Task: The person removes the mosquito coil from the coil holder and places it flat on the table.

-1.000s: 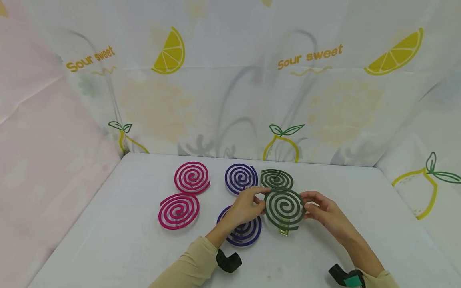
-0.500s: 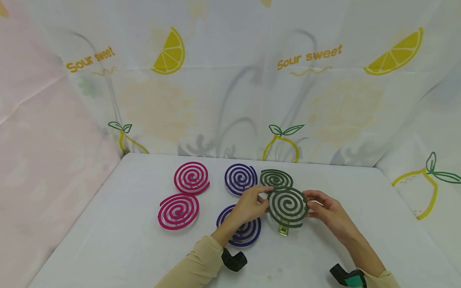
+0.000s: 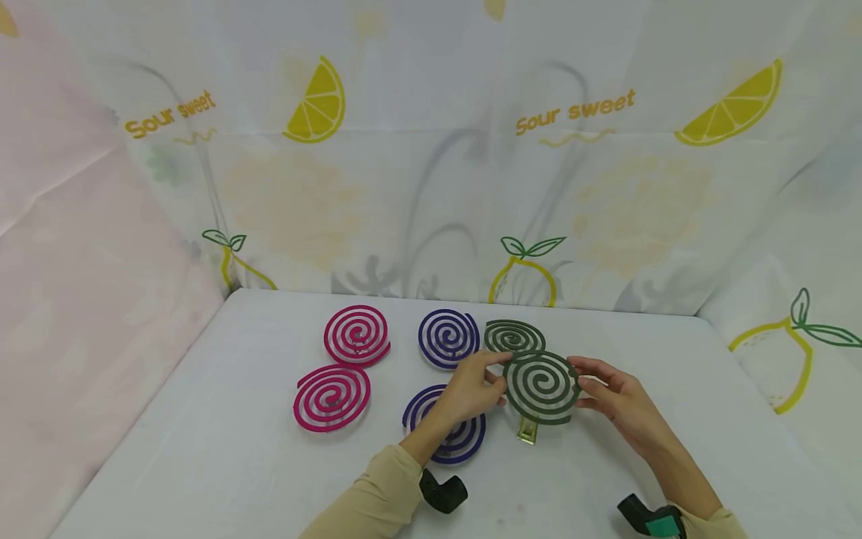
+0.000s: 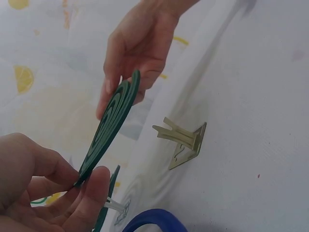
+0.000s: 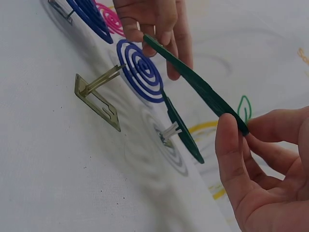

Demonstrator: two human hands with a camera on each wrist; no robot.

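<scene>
A dark green mosquito coil [image 3: 541,383] is pinched at its edges by both hands, held tilted in the air. My left hand [image 3: 466,391] grips its left rim with thumb and fingers, and my right hand [image 3: 625,412] pinches the right rim. Below it, a brass-coloured metal coil stand [image 4: 186,140] rests on the table, its prongs upright and apart from the held coil in both wrist views. Behind, a second green mosquito coil [image 3: 515,337] sits raised on its own stand [image 5: 168,133]. My left forearm partly covers the nearer blue mosquito coil [image 3: 454,458].
Another blue mosquito coil [image 3: 447,337] stands further back. To the left are two pink mosquito coils, one far [image 3: 357,335] and one nearer [image 3: 331,399]. The white table [image 3: 202,449] meets a lemon-patterned cloth backdrop [image 3: 404,187] at its rear edge.
Both hands have shifted the held green coil slightly to the right, the left hand moving most. More of the metal stand shows beneath it. The other coils stay put.
</scene>
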